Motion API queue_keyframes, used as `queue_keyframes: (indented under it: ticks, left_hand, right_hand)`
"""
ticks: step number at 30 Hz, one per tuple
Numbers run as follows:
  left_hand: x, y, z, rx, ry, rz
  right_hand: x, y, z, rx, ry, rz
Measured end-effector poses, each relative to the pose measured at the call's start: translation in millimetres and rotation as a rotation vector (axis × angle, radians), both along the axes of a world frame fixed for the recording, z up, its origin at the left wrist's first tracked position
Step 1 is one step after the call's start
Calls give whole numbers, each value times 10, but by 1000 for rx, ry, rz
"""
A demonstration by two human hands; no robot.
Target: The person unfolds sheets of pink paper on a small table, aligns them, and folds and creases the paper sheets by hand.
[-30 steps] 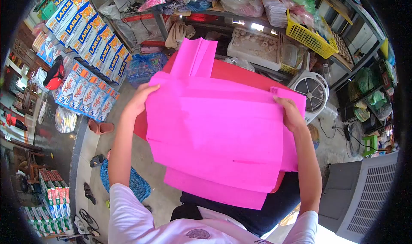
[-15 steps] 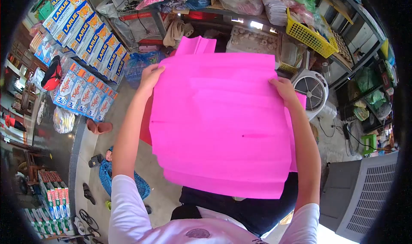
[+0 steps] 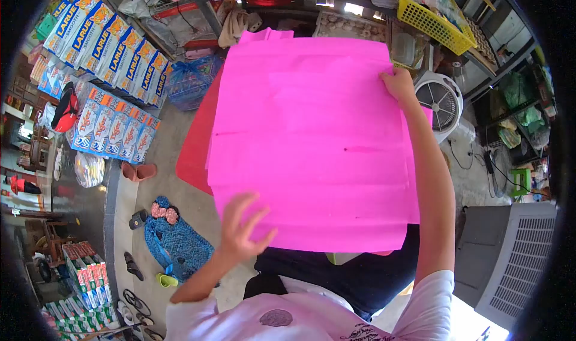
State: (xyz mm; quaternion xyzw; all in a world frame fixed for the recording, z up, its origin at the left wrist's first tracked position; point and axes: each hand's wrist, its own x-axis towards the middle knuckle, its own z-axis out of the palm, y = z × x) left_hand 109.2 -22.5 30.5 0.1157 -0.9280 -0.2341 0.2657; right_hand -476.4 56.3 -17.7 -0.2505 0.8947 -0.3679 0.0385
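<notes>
A large bright pink sheet (image 3: 312,119), creased crosswise with a few small dark marks, spreads out in front of me. It lies over more pink layers that show at its top and right edges. My right hand (image 3: 398,84) pinches its upper right edge, thumb on top, the other fingers partly hidden. At the lower left corner, my left hand (image 3: 245,232) is off the edge with its fingers spread, overlapping the sheet in this view. A red flat surface (image 3: 195,143) sticks out from beneath the pink layers on the left. My dark-clad lap is below.
Stacked beer cartons (image 3: 114,53) stand at the left, near brown slippers (image 3: 138,172). A blue knitted thing (image 3: 174,242) lies on the floor. To the right are a white fan (image 3: 438,106), a yellow basket (image 3: 432,20) on a shelf, and a grey slatted unit (image 3: 519,263).
My left hand has let go of the sheet's upper left edge and moved down to its lower left corner, fingers spreading. My right hand keeps its hold, slightly higher in view.
</notes>
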Motion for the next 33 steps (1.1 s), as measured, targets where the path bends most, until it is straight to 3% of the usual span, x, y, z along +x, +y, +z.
queue_keyframes:
  ticks: [2,6,9,11,13,15,17,22,28,33]
  left_hand:
    - [142,259,-217,-6,-12,-119]
    - [207,552,-558,-46,-219,-120]
    - [170,556,-618,-116,-212,-41]
    - [185,523,-676,-100,-156,-47]
    - [233,489,-708,-81,-83,-73]
    - [296,449,-703,-110,-69,-69]
    - [349,448,-689,-94,-53,-69]
    - [301,351,-456,-21,-8,-111]
    - [180,170,-201,-50,-29,-249]
    - [111,109,1,-116,-136,-277]
  right_hand:
    - [97,-7,111,9,130,-22]
    - [440,35,447,120,160,-140]
    - [834,238,724,-8,605,82]
    - [1240,488,920,-56,572,356]
    - [1687,857,1100,47,525,630]
    - [2164,1240,1311,179,386,760]
    - [2619,1622,1374,316,418,778]
    - [3394,2241,1430,303,139,813]
    - [3461,2536,862,310,503,707]
    - [3321,2547,763,159,406,737]
